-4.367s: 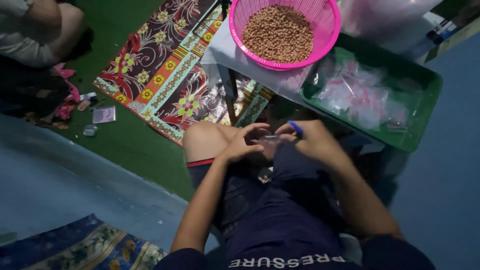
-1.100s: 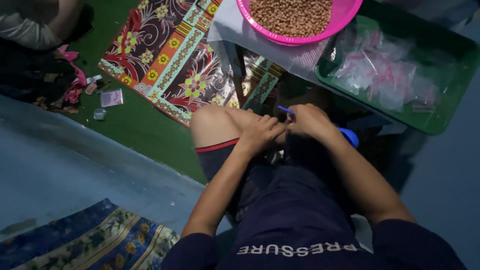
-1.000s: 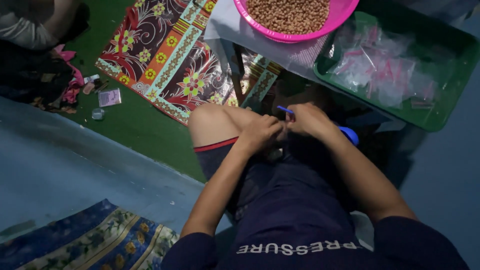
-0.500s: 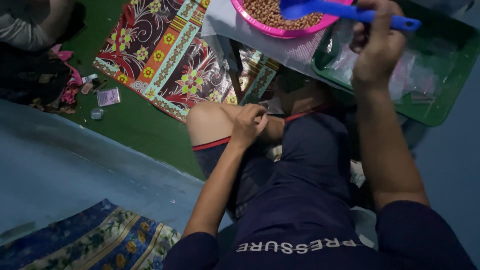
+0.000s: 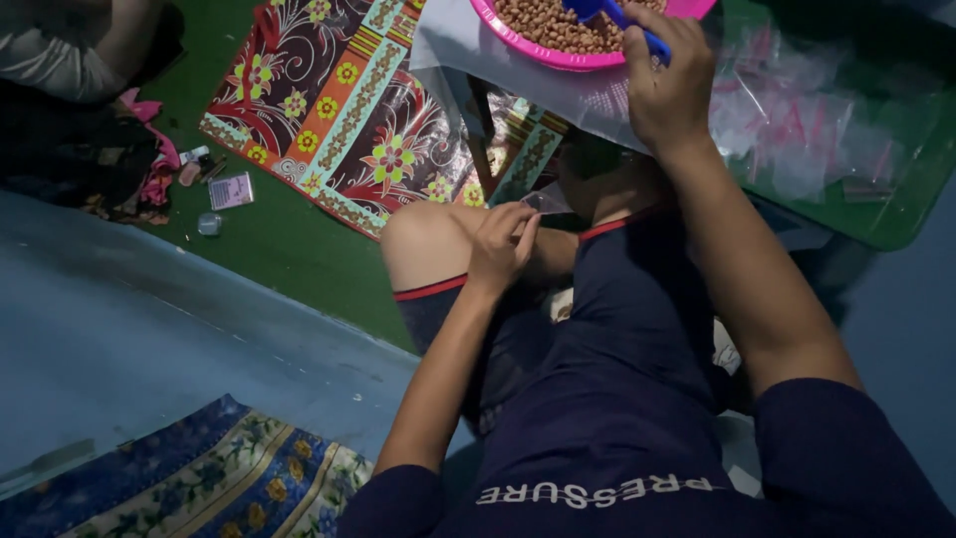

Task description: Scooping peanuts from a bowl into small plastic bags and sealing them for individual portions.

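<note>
Glossy pink plastic bowl (image 5: pixel 558 55); clear, probably thin-plastic bag (image 5: pixel 546 201); patterned cloth mat (image 5: pixel 339 130).

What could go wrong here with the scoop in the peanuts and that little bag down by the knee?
1. The right hand holds the blue scoop in the pink bowl, well away from the small clear bag in the left hand, so peanuts may spill onto the lap on the way.
2. The bag looks limp and pinched by one hand only, so its mouth may close during pouring.
3. The bowl sits near the edge of its support; pressing hard with the scoop might tip it.
</note>
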